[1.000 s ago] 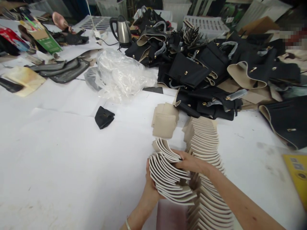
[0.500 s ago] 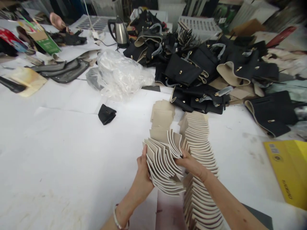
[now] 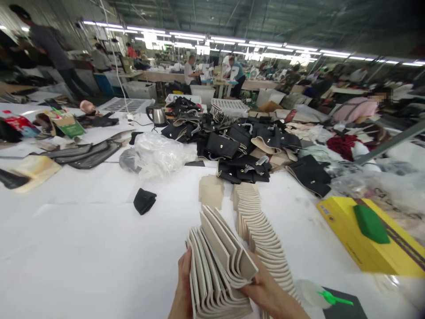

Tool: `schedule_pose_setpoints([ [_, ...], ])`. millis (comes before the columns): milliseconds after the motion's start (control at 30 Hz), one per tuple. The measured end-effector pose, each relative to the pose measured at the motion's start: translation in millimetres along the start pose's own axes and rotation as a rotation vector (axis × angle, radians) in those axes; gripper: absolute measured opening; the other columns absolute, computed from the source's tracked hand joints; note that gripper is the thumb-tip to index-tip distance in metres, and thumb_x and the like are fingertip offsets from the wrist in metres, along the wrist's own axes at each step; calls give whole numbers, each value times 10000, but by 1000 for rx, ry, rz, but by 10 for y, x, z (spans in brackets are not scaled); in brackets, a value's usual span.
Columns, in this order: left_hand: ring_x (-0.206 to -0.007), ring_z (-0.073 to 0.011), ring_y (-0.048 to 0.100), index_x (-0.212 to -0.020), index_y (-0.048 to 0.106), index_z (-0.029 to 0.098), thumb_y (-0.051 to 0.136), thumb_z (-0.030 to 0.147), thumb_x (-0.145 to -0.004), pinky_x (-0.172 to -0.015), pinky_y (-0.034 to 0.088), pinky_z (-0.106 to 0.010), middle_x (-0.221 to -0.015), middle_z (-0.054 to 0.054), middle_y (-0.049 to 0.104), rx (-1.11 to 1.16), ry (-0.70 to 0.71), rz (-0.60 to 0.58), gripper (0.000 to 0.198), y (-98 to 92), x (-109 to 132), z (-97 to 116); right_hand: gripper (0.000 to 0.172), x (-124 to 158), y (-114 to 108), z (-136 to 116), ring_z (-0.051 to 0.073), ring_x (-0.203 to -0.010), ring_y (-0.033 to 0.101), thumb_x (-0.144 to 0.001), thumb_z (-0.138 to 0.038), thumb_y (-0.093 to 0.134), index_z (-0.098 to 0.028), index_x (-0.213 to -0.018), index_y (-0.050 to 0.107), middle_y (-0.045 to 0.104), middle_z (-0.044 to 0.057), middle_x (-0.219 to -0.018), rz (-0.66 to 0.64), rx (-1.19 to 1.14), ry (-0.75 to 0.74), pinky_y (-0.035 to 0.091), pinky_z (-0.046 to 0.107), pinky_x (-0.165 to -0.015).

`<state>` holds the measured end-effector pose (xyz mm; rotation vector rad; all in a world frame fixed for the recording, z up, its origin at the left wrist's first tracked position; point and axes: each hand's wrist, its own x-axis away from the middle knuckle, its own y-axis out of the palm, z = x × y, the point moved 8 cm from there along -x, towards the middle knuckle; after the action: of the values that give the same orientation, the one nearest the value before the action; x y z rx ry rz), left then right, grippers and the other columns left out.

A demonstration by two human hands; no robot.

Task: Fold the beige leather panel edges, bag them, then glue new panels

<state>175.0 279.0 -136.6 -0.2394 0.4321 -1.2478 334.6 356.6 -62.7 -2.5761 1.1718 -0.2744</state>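
Note:
A thick stack of folded beige leather pieces (image 3: 217, 266) stands upright in both my hands at the bottom middle. My left hand (image 3: 182, 288) presses its left side, fingers closed against it. My right hand (image 3: 265, 294) grips it from the right, under the fanned top pieces. Right beside the stack, a long overlapping row of the same beige pieces (image 3: 260, 232) lies on the white table (image 3: 83, 248). A small pile of flat beige pieces (image 3: 210, 190) sits just beyond.
A heap of black bag parts (image 3: 239, 146) covers the table's far middle, by a clear plastic bag (image 3: 159, 153) and a kettle (image 3: 156, 115). A small black piece (image 3: 144, 200) lies to the left. A yellow box (image 3: 368, 239) with a green pad sits right. People work at distant tables.
The view has tilted up, showing the factory hall. My hands have gathered the fanned beige stack upright and closer to me.

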Motion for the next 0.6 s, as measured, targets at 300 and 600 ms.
schedule_pose_setpoints([
  [300, -1318, -385, 416, -1524, 91, 310, 718, 455, -708, -1108, 356, -484, -1369, -135, 455, 136, -2, -23, 1039, -194, 88, 187, 680, 376, 159, -424, 264, -1408, 322, -819, -195, 651, -291, -1449, 413, 319, 58, -1547, 35, 272, -76, 269, 378, -1155],
  [600, -1148, -341, 568, -1448, 378, 262, 637, 527, -748, -995, 489, -443, -1163, -100, 623, 209, -94, -151, 792, 24, 169, 259, 796, 869, 177, -468, 256, -1418, 296, -732, -94, 655, -291, -1456, 390, 317, 54, -1544, 175, 294, -8, 238, 392, -1164],
])
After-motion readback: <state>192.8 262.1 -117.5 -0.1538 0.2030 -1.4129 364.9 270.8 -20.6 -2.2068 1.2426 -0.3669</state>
